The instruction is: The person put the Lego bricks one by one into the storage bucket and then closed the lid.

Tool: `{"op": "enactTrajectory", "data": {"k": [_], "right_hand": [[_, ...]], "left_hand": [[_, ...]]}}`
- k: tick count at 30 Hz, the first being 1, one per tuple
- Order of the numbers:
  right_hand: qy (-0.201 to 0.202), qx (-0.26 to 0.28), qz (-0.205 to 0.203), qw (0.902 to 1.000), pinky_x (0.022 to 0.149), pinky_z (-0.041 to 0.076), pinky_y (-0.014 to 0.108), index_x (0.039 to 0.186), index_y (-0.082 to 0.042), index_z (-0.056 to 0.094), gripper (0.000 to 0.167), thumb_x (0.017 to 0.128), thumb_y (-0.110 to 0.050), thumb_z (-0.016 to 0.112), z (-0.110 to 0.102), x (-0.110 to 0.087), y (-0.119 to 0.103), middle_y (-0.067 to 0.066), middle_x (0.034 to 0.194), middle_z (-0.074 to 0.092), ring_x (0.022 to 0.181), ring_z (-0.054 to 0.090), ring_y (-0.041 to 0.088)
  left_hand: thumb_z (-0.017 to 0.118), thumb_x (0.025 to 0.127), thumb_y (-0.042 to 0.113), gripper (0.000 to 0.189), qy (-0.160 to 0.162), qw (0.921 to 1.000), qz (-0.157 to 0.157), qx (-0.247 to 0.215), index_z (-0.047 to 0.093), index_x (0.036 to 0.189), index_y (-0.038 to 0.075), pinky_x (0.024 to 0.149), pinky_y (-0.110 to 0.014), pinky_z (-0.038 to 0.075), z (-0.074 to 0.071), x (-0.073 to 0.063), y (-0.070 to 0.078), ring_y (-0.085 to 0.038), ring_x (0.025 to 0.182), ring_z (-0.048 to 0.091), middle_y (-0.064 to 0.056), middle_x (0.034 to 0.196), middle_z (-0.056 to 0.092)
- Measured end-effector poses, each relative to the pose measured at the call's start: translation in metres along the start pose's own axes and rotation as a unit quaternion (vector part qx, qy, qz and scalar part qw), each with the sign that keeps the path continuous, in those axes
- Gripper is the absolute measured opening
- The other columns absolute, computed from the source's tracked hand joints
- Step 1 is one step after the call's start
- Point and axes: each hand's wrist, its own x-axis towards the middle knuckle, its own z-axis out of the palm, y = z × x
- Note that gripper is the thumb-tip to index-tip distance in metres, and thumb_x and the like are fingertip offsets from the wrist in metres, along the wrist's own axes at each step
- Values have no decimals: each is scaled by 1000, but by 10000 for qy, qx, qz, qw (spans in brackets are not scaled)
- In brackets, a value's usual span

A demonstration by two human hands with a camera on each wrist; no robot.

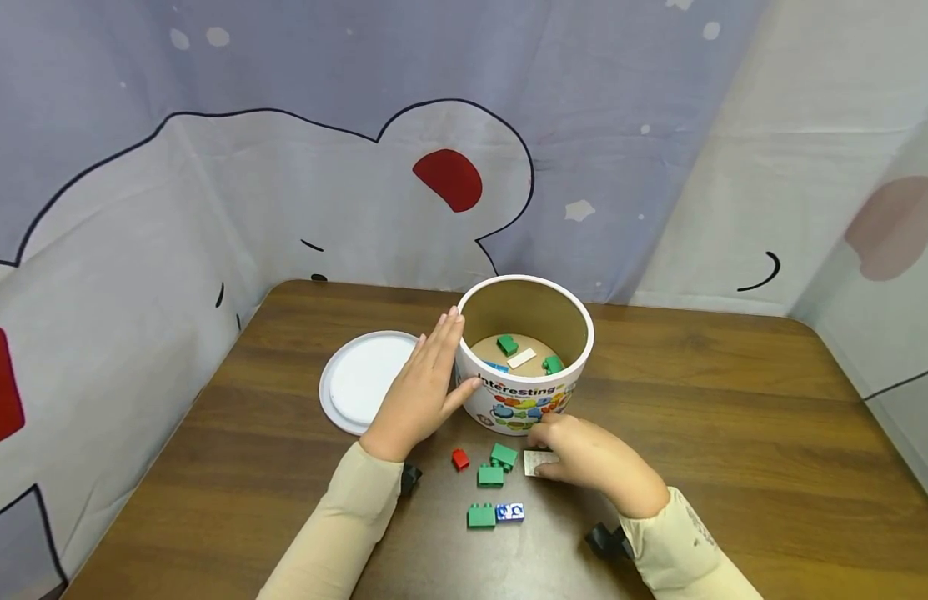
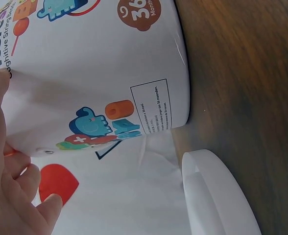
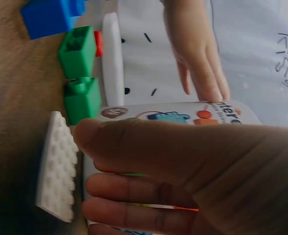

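My left hand [image 1: 422, 392] lies against the left side of a white printed bucket [image 1: 524, 392], fingers extended near its rim and thumb on its front. Inside the bucket are green bricks [image 1: 507, 344], a narrow white piece [image 1: 521, 358] and a blue piece [image 1: 496, 367]. In front of it my right hand [image 1: 591, 458] reaches down over a white studded plate [image 1: 537, 463] on the table. The right wrist view shows the thumb [image 3: 100, 137] close by the edge of this plate, with the other fingers [image 3: 134, 191] loosely bent and apart from the thumb.
Left of the plate lie a small red brick [image 1: 460, 459] and green bricks [image 1: 490, 476]. Nearer me another green brick [image 1: 481, 517] adjoins a blue-and-white patterned one [image 1: 510, 512]. The white round lid [image 1: 366, 375] lies left of the bucket; a printed curtain [image 1: 321, 183] hangs behind the table.
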Motion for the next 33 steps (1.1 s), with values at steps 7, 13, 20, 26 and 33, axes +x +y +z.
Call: {"op": "enactTrajectory", "data": {"k": [7,13,20,26,33], "right_hand": [[-176,-1,165,9997,68,52,33,89,-7,71,21,74,-9,85,7,3,-2,2,87,63,75,58,13],[-175,-10,135,9998,67,51,31,86,-8,69,21,73,-7,86,10,3,-2,1,87,62,73,56,12],[-161,-98,26,9998,67,52,32,85,-7,68,23,71,-4,85,10,3,-4,2,86,60,72,57,14],[-160,-61,-84,9998,64,49,28,84,-7,66,25,67,-2,83,8,3,-7,0,84,56,70,51,11],[464,46,-432,9980,66,51,26,84,-7,66,18,72,5,74,2,2,-12,-1,83,58,72,56,11]], "left_hand": [[65,100,37,86,24,10000,30,8,16,162,5,119,-55,27,-1,0,1,-24,155,17,-12,169,17],[64,100,38,86,-28,10000,-9,-5,15,162,5,121,-52,24,-2,0,2,-23,155,15,-12,169,16],[64,101,38,85,-27,10000,-17,-12,16,162,4,121,-52,24,-1,0,0,-22,155,14,-11,169,16],[63,101,38,85,-102,9999,-84,-43,13,163,6,122,-50,21,-3,0,2,-21,155,13,-10,170,14],[64,101,38,86,-89,9999,-77,-115,13,163,6,122,-51,21,-3,0,2,-23,155,14,-10,170,13]]}}
